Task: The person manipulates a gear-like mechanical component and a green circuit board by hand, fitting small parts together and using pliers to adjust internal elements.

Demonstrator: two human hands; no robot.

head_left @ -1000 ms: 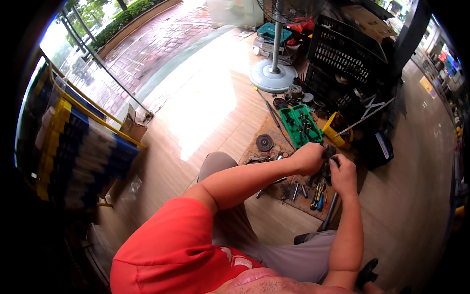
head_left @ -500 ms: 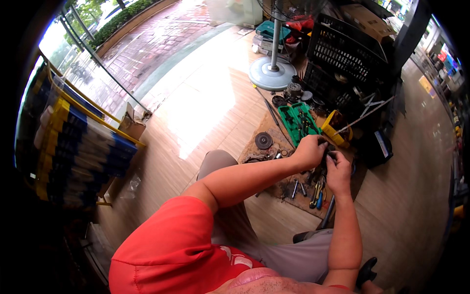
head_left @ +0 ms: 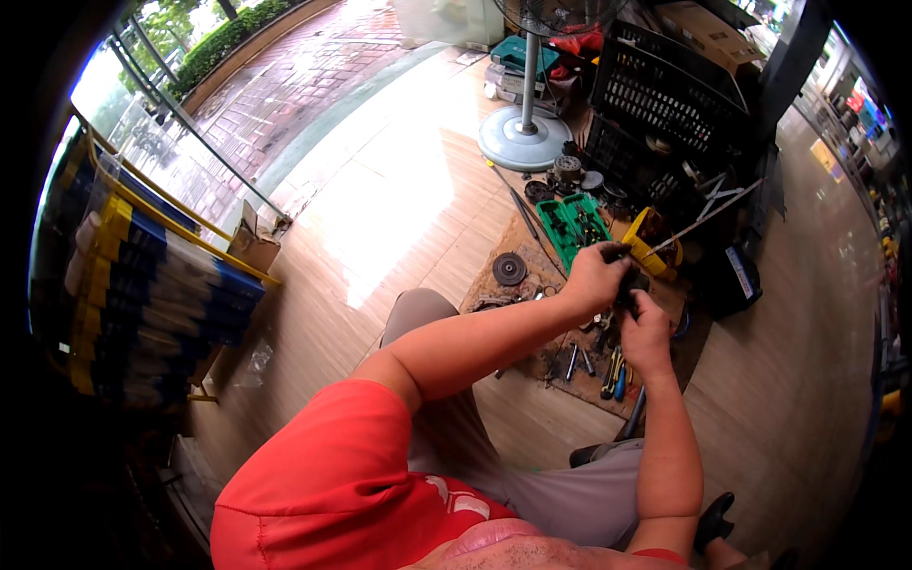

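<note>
The fingers of the left hand (head_left: 591,277) are curled shut around the upper end of a small dark part (head_left: 630,283); the fingers of the right hand (head_left: 647,332) are closed on its lower end from beneath. The two hands meet on the part, touching or nearly so. What kind of part it is cannot be told; it is mostly hidden by the grip.

The left forearm reaches across from the lower left, bent at the elbow, wrist raised. The right forearm rises nearly straight from the lower edge, hand turned upward. The person is seated, in a red shirt and grey trousers, and the part is held above the floor, over a brown mat (head_left: 532,285).

On the mat, directly below the hands, lie loose hand tools (head_left: 608,366), some with blue and yellow handles. A dark round disc (head_left: 509,269) lies on the mat to the left of the hands. Just beyond the left hand stands an open green tool case (head_left: 570,223) with small dark tools in it. Beside it, to the right, sits a yellow container (head_left: 650,233); its contents cannot be told.

Further out stands a pedestal fan base (head_left: 524,142), round and grey, with its pole upright. To its right stand black plastic crates (head_left: 665,100). The wooden floor (head_left: 399,209) runs left to a glass front.
</note>
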